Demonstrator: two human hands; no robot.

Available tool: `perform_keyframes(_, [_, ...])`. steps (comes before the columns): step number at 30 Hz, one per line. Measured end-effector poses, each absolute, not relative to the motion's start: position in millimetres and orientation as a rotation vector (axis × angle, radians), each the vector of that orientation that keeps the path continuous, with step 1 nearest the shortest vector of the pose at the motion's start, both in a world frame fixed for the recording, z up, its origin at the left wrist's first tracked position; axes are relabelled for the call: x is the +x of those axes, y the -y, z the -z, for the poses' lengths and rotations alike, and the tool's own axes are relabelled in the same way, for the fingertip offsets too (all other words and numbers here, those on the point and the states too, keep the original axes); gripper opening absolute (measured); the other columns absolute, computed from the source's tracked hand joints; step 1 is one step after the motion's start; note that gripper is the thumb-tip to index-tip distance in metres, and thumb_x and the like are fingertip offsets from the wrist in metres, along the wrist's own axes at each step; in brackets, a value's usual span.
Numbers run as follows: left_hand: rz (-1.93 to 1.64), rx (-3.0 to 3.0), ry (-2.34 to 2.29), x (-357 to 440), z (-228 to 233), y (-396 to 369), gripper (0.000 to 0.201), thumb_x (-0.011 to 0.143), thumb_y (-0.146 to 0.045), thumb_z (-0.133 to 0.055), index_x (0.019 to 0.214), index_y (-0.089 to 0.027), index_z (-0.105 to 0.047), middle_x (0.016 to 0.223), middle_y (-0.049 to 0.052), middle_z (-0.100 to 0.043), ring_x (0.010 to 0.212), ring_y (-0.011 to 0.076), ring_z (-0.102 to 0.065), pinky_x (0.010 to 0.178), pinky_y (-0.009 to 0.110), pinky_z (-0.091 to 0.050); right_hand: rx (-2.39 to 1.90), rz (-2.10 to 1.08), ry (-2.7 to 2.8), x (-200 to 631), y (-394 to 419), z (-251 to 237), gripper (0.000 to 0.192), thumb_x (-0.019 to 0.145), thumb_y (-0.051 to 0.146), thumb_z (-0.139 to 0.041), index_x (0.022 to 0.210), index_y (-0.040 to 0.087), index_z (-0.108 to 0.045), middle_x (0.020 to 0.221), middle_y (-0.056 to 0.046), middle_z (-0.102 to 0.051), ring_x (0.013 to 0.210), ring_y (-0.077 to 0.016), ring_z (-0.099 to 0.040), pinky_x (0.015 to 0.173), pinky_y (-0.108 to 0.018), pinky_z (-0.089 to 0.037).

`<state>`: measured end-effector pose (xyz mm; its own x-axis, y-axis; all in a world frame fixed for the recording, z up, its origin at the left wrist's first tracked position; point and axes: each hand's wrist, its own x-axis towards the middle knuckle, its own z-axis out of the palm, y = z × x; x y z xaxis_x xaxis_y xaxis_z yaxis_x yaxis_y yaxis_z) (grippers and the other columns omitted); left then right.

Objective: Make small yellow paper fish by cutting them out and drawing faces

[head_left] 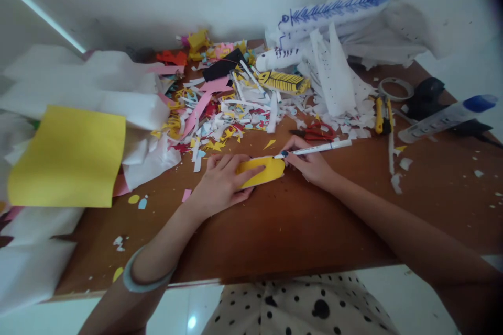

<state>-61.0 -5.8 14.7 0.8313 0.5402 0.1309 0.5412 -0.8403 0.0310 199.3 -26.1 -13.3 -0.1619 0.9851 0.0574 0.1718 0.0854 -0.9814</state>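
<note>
On the brown table, the left hand lies flat, fingers spread, pressing down a yellow paper cutout; it looks light, floppy and easily creased, best pinned near its edges. The right hand pinches a pen, tip at its rim.

left hand hides part of the yellow cutout

Rounded yellow paper piece lies flat; white pen, seemingly touching.
</note>
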Motion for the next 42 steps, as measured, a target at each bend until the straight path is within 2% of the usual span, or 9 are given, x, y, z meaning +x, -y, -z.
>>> perform_keyframes(9, [0.222, -2.994, 0.883, -60.6, -15.1, 6.1, 0.043, 0.091, -0.034, -0.054, 0.134, -0.033, -0.055, 0.127, 0.012, -0.056, 0.109, 0.0295, -0.054, 0.089, 0.046, -0.034, -1.146, -1.288, 1.487, 201.0, 26.6, 14.3, 0.02, 0.088, 0.04, -0.058, 0.084, 0.022, -0.051, 0.07, 0.003, -0.054, 0.063, -0.0123, -0.049, 0.059, -0.025, -0.038])
perform_keyframes(17, [0.22, -2.997, 0.886, -61.1, -13.4, 5.7, 0.045, 0.09, -0.034, -0.055, 0.135, -0.033, -0.054, 0.127, 0.012, -0.056, 0.109, 0.0291, -0.053, 0.091, 0.046, -0.033, -1.184, -1.227, 1.471, 198.8, 24.9, 12.0, 0.018, 0.087, 0.038, -0.059, 0.084, 0.022, -0.052, 0.075, 0.002, -0.055, 0.064, -0.0122, -0.049, 0.058, -0.025, -0.039])
perform_keyframes(23, [0.237, -2.997, 0.879, -60.4, -14.4, 6.2, 0.043, 0.09, -0.034, -0.055, 0.134, -0.033, -0.055, 0.125, 0.012, -0.056, 0.109, 0.029, -0.053, 0.089, 0.045, -0.033, -1.131, -1.338, 1.458, 200.7, 26.1, 14.3, 0.02, 0.088, 0.04, -0.058, 0.083, 0.022, -0.05, 0.067, 0.004, -0.054, 0.06, -0.0119, -0.048, 0.056, -0.025, -0.039])
perform_keyframes(30, [0.253, -3.019, 0.894, -60.0, -15.5, 5.7, 0.043, 0.09, -0.033, -0.055, 0.133, -0.033, -0.056, 0.126, 0.012, -0.057, 0.108, 0.0286, -0.053, 0.092, 0.046, -0.032, -1.21, -1.23, 1.496, 200.1, 26.0, 13.7, 0.018, 0.088, 0.04, -0.057, 0.086, 0.023, -0.052, 0.074, 0.002, -0.056, 0.064, -0.0128, -0.05, 0.055, -0.025, -0.04])
perform_keyframes(36, [0.254, -3.019, 0.884, -61.0, -14.2, 4.9, 0.044, 0.09, -0.034, -0.054, 0.134, -0.033, -0.054, 0.126, 0.012, -0.056, 0.11, 0.0285, -0.053, 0.091, 0.045, -0.032, -1.112, -1.373, 1.479, 201.7, 27.3, 13.5, 0.021, 0.087, 0.041, -0.059, 0.081, 0.023, -0.049, 0.063, 0.004, -0.053, 0.058, -0.0119, -0.047, 0.056, -0.026, -0.039])
perform_keyframes(42, [0.254, -3.018, 0.875, -61.7, -13.9, 5.7, 0.045, 0.09, -0.034, -0.055, 0.135, -0.034, -0.054, 0.126, 0.012, -0.056, 0.11, 0.0285, -0.053, 0.091, 0.045, -0.032, -1.167, -1.289, 1.49, 200.7, 27.0, 13.2, 0.02, 0.088, 0.041, -0.058, 0.083, 0.023, -0.051, 0.07, 0.003, -0.055, 0.061, -0.0117, -0.049, 0.056, -0.025, -0.039])
